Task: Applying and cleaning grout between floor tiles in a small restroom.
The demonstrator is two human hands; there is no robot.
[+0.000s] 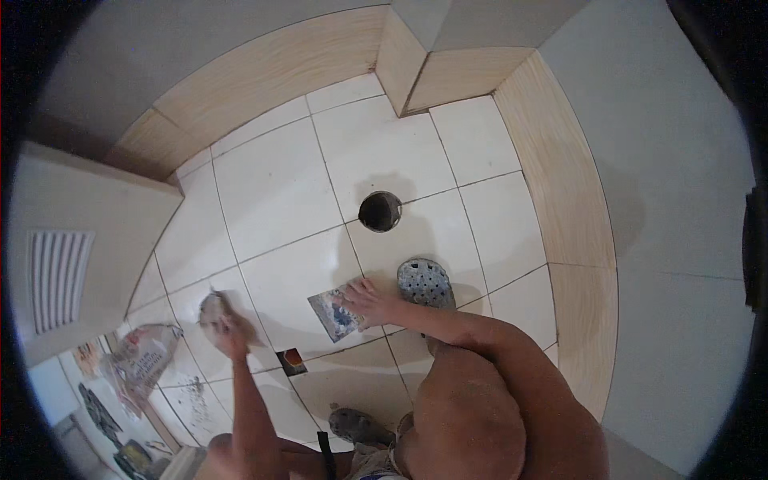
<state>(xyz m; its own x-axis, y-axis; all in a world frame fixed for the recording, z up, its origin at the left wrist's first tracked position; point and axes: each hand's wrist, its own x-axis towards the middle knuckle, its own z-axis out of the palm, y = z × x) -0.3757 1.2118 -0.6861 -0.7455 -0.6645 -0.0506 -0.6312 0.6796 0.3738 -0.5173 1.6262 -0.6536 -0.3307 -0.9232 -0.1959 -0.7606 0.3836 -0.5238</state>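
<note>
On the left, my left hand [229,330] reaches down to the white floor tiles, closed round a greyish-brown thing [214,307] with a rounded outline; motion blurs it, so I cannot tell its kind. My right hand [364,304] is at the right side of a flat, four-sided plate [326,314], its fingers on the upper edge. The plate is pale grey with blue and white smears and is held low over the tiles. Thin dark joints run between the tiles [280,200].
A round open pipe hole [380,212] lies ahead. Near my left arm is a small square opening [291,362]. My perforated clogs [425,282] stand on the tiles. A plastic bag [146,356] sits at left beside a louvred door [61,280]. Wood-look tiles [552,184] line the walls.
</note>
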